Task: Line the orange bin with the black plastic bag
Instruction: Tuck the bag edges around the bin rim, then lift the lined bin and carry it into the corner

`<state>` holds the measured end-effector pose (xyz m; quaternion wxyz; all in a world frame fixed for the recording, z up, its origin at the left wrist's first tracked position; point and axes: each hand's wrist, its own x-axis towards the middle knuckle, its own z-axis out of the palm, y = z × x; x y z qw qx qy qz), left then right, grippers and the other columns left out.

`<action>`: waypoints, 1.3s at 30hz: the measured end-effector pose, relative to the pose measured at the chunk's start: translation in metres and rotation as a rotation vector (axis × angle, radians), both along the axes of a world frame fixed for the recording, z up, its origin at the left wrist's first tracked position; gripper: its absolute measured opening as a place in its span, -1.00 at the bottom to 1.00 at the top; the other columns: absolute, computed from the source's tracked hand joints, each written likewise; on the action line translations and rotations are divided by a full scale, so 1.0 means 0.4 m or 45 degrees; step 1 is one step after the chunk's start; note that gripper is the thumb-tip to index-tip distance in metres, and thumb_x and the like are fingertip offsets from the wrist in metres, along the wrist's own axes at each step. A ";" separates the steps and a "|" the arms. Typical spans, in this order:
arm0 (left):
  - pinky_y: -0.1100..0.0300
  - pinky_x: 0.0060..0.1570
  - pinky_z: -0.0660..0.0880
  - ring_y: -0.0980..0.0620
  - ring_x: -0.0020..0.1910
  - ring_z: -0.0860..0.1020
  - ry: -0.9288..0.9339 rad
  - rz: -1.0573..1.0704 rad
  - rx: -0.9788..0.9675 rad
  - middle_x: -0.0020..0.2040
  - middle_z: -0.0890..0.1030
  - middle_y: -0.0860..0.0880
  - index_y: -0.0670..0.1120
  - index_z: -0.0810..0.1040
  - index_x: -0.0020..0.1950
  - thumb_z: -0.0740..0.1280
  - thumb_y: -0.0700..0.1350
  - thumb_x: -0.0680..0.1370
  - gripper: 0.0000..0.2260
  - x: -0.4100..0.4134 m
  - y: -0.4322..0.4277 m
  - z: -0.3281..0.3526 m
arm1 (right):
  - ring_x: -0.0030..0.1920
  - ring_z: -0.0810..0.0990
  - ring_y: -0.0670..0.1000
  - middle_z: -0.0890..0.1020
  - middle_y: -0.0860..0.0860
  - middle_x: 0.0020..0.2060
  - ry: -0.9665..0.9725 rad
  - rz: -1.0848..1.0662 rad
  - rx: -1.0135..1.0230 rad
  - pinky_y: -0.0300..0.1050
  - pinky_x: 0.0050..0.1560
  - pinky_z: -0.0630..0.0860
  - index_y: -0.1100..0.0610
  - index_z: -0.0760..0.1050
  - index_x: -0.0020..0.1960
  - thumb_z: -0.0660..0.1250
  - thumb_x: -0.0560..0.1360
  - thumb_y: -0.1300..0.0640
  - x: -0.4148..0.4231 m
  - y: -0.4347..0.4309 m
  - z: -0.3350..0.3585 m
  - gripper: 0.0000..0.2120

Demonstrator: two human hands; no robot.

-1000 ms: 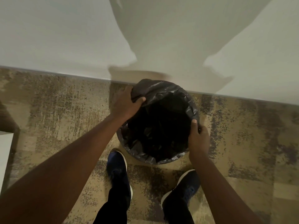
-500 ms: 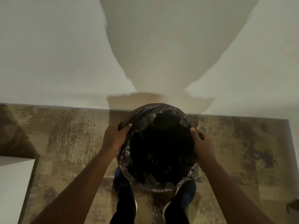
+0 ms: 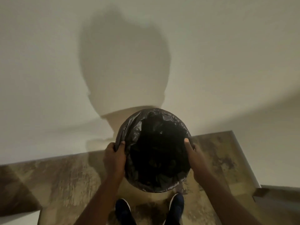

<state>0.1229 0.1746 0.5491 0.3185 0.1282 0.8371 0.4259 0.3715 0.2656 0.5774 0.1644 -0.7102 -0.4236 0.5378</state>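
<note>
Holding black plastic bag at rim: left hand fingers clamped on its folded edge, right hand thumb hooked inside; bin mouth lies between them.

- A plain off-white wall fills the upper two thirds of the frame.
- A broad soft shadow lies on it at upper centre.
- Mottled brown-and-tan floor spans the lower frame.
- A pale skirting edge runs down the right side.
</note>
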 end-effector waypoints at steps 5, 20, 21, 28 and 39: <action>0.07 -0.23 0.54 -0.07 -0.23 0.61 -0.081 0.067 0.131 -0.24 0.63 -0.06 0.00 0.52 -0.21 0.37 0.01 0.61 -0.78 0.037 -0.006 0.168 | 0.24 0.52 0.11 0.57 0.09 0.30 0.129 -0.387 0.154 0.11 0.34 0.43 0.01 0.45 0.35 -0.06 0.67 -0.30 -0.017 -0.109 0.129 -0.46; -0.05 -0.06 0.63 -0.16 -0.12 0.63 -0.140 0.016 0.315 -0.12 0.65 -0.10 -0.14 0.59 -0.03 0.38 0.00 0.61 -0.80 0.073 0.003 0.452 | 0.42 0.49 0.26 0.52 0.14 0.45 0.223 -0.617 0.166 0.24 0.49 0.38 0.09 0.50 0.43 -0.07 0.57 -0.45 0.044 -0.141 0.396 -0.21; -0.08 -0.03 0.63 -0.17 -0.11 0.63 -0.138 0.014 0.330 -0.11 0.65 -0.10 -0.13 0.59 -0.03 0.38 0.00 0.61 -0.80 0.088 0.002 0.463 | 0.45 0.47 0.27 0.49 0.13 0.49 0.263 -0.588 0.118 0.26 0.48 0.38 0.07 0.46 0.48 0.00 0.55 -0.48 0.059 -0.148 0.408 -0.20; 0.09 -0.09 0.58 0.01 -0.19 0.61 -0.172 0.017 0.444 -0.15 0.63 0.03 -0.06 0.58 -0.04 0.38 -0.01 0.61 -0.87 0.251 0.015 0.526 | 0.30 0.60 0.29 0.61 0.16 0.32 0.583 -0.545 -0.126 0.28 0.33 0.55 0.12 0.48 0.38 0.37 0.59 -0.13 0.236 -0.175 0.458 -0.53; 0.05 -0.14 0.63 -0.08 -0.05 0.62 -0.180 -0.432 0.217 0.10 0.65 -0.11 -0.10 0.56 0.18 0.44 0.03 0.56 -0.71 0.620 0.081 0.519 | -0.20 0.69 0.11 0.69 0.14 -0.13 0.465 -0.782 0.004 -0.06 -0.36 0.64 0.21 0.55 0.13 0.35 0.61 0.13 0.651 -0.193 0.473 -0.83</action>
